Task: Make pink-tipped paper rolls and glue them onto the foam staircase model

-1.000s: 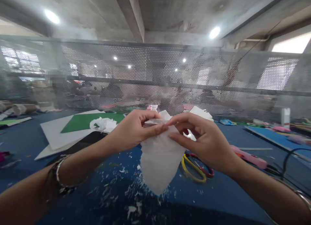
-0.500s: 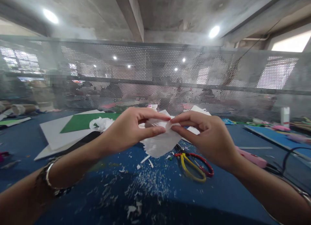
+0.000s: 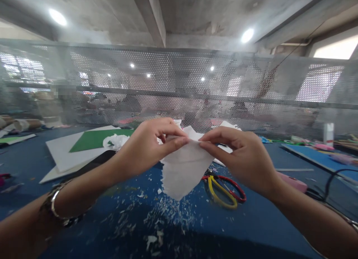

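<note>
1. A white paper piece (image 3: 184,173) with ragged side edges hangs between the two hands, above the near middle of the blue table (image 3: 251,221), its rounded tip pointing down.
2. The left hand (image 3: 153,143) pinches its top edge between thumb and forefinger; the right hand (image 3: 243,154) pinches the same edge just beside.
3. Half a second ago the paper looked shorter, its lower end tipped up; now it hangs lower, its broad face to the viewer, and the fingertips have drawn slightly apart. My reading is that the top edge is what is being worked, with the rest left loose.
4. Below it lie scattered paper scraps (image 3: 152,242); near the right hand are red-and-yellow-handled scissors (image 3: 225,190), their blades partly hidden.
5. Beyond the left forearm, crumpled white paper (image 3: 116,141) sits on a green sheet (image 3: 92,139), itself over white sheets (image 3: 61,149).
6. No container shows plainly: the brown tubes (image 3: 26,124) at far left look hollow, but their insides cannot be made out, nor whether the upright white object (image 3: 329,135) at right holds anything.
</note>
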